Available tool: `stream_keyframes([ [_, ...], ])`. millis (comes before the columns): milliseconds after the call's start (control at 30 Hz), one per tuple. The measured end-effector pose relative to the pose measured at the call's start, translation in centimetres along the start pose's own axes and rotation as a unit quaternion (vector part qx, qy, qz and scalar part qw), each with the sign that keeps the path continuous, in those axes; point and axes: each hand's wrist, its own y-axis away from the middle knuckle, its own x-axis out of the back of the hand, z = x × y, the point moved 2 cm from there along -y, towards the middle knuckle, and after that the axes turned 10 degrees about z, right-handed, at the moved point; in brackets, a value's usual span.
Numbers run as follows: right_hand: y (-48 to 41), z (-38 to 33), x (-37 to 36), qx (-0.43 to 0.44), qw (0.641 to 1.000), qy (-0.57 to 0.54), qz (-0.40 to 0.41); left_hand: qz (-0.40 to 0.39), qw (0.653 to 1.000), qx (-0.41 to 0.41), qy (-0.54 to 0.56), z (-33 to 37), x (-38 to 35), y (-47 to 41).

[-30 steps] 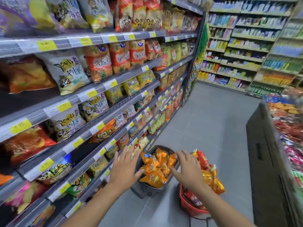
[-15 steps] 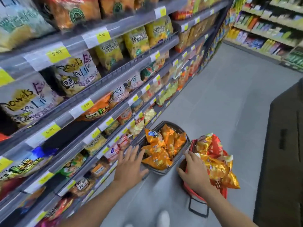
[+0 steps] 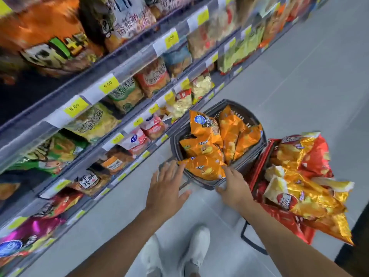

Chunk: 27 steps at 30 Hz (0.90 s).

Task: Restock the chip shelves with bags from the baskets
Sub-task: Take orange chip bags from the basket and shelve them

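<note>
- view has tipped down in the last second: the far aisle has dropped out of frame and the person's white shoes [image 3: 196, 250] now show at the bottom edge.
- both hands have closed in on the dark basket [image 3: 247, 164]; a moment back they were short of it, the right one nearer the red basket [image 3: 257, 175].
- left hand [image 3: 167, 186]: fingers spread and straight, nothing held, tips at the left corner of the nearest orange bag [image 3: 203, 169].
- right hand [image 3: 234, 186]: fingers extended, tips touching the bag's right corner, thumb splayed by the basket's near rim. no closed hold visible yet.
- that bag lies on top at the near end of the dark basket, overhanging the rim a little; more orange bags stand behind it.
- reading: the hands bracket one bag, so a two-handed lift looks like the step at hand. nothing has left the baskets yet in this view.
- red basket sits just right of the dark one, touching or nearly so, heaped with gold-and-red bags [image 3: 305, 192] spilling over its edge.
- chip shelves [image 3: 127, 62] run along the left, tiers stocked with mixed bags, yellow price tags [image 3: 108, 84] on the lips. upper tiers blurred.
- grey tiled floor [image 3: 299, 86]; both baskets stand on it. a dark fixture [image 3: 357, 246] cuts the lower right corner.
</note>
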Motion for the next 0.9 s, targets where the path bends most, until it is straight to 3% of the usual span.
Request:
stream_keyframes([
  [267, -8.8, 2.6, -7.9, 0.008, 1.000, -0.007, -0.002, -0.034, 0.999, 0.037, 0.018, -2.9, -7.9, 0.0],
  [500, -8.5, 4.0, -8.4, 0.050, 0.997, -0.026, 0.058, -0.056, 0.986, 0.094, 0.124, -2.5, -8.7, -0.5],
  [633, -6.9, 4.3, -6.5, 0.058, 0.992, -0.063, 0.090, -0.085, 0.939, 0.190, 0.273, -0.9, -7.8, -1.1],
  [767, -4.5, 3.1, -4.4, 0.050, 0.977, -0.174, 0.114, -0.097, 0.887, 0.245, 0.379, 0.8, -6.7, -2.1],
  [900, -2.1, 1.5, -3.1, -0.010, 0.943, -0.314, 0.108, -0.063, 0.803, 0.285, 0.519, 2.3, -5.8, -3.0],
])
